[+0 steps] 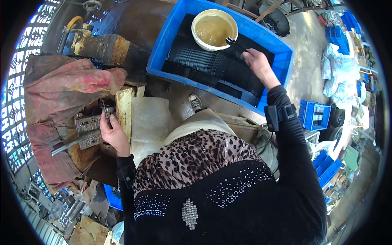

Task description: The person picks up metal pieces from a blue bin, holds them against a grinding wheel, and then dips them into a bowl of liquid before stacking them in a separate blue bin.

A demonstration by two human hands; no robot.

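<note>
My right hand [259, 65] is closed around a black tool with a notched tip [232, 41]; its exact kind is unclear. The tip is at the rim of a cream bowl [197, 37] of cloudy yellowish liquid. Beneath the bowl, rows of thin black plates [200, 59] stand packed in a large blue crate [179, 77]. Off to the left, my left hand [113, 134] pinches a thin dark rod-like tool [106, 112] beside a worn metal block [88, 131] on the machine. A metal bar handle [65, 146] sticks out from that block.
Stained red-brown cloth [69, 94] drapes over the machine at left. Behind it are a rusty cylinder [106, 47] and a yellow-topped pipe [73, 22]. A smaller blue crate [314, 115] and plastic bags [341, 73] lie on the right. My shoe [195, 102] shows below the large crate.
</note>
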